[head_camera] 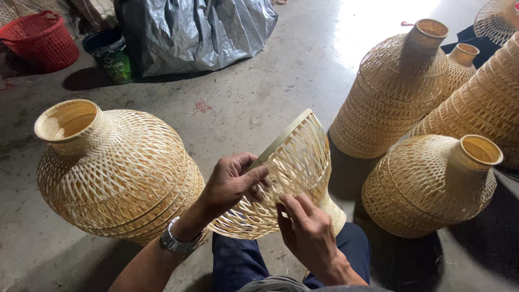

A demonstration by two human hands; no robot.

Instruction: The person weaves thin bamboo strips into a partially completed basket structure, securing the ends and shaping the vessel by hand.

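Note:
A woven bamboo lampshade (294, 167) rests on my lap, lying on its side with its wide rim turned up and away. My left hand (230, 184), with a metal watch on the wrist, grips the shade near the rim, thumb over the weave. My right hand (308, 232) sits lower, fingertips pressed on the weave near the shade's narrow neck. Both hands hold the same shade.
Stacked finished shades stand on the concrete floor at the left (116, 170) and at the right (430, 186), with taller stacks behind (397, 89). A red basket (40, 40), a dark bucket (111, 54) and a grey plastic sheet (194, 30) lie at the back.

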